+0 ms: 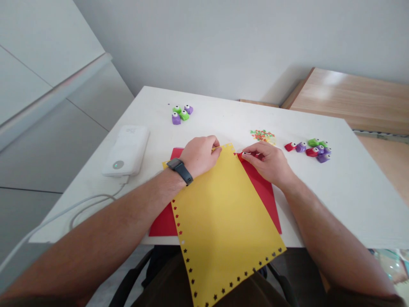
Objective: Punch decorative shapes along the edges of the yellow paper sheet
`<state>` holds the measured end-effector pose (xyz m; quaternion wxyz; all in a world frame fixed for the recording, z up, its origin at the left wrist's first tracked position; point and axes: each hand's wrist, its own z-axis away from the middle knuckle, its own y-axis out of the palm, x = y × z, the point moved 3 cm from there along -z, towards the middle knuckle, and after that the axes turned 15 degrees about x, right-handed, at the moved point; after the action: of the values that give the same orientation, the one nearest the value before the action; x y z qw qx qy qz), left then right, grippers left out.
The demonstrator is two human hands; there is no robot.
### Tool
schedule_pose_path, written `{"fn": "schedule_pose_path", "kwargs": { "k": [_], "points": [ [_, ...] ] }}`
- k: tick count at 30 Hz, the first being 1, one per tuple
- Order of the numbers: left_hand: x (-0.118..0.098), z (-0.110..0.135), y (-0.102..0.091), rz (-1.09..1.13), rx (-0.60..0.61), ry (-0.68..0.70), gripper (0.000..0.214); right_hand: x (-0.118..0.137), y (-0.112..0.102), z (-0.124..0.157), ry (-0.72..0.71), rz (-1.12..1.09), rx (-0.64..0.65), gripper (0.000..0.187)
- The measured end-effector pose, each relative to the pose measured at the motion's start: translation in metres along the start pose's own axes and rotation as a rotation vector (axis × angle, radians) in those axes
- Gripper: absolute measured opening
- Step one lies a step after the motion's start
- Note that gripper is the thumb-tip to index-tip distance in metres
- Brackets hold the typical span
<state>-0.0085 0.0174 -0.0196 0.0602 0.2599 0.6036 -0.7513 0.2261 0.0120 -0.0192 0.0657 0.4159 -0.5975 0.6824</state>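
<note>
Two hands | left hand (200, 155) grip pinching yellow sheet (220, 221) | right hand (268, 162) grip pinching red punch (243, 155) | no legible writing

A yellow sheet (220, 213) edged with punched stars overlies a red sheet (265, 192) on the white table (351, 187).

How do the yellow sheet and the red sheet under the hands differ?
The yellow sheet lies on top, turned at an angle and overhanging the table edge; the red sheet lies beneath it, mostly covered. The yellow sheet has small star holes along its edges; none show on the red sheet. Both lie flat on the white table.
</note>
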Motion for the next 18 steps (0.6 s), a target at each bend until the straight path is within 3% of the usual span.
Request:
{"fn": "schedule_pose_path", "kwargs": {
  "k": [18],
  "points": [
    [0.0006,0.0008,-0.0020,0.069,-0.003,-0.013,0.017,0.0017,-0.0010,0.0012,-0.017,0.000,-0.006,0.012]
  ]
}}
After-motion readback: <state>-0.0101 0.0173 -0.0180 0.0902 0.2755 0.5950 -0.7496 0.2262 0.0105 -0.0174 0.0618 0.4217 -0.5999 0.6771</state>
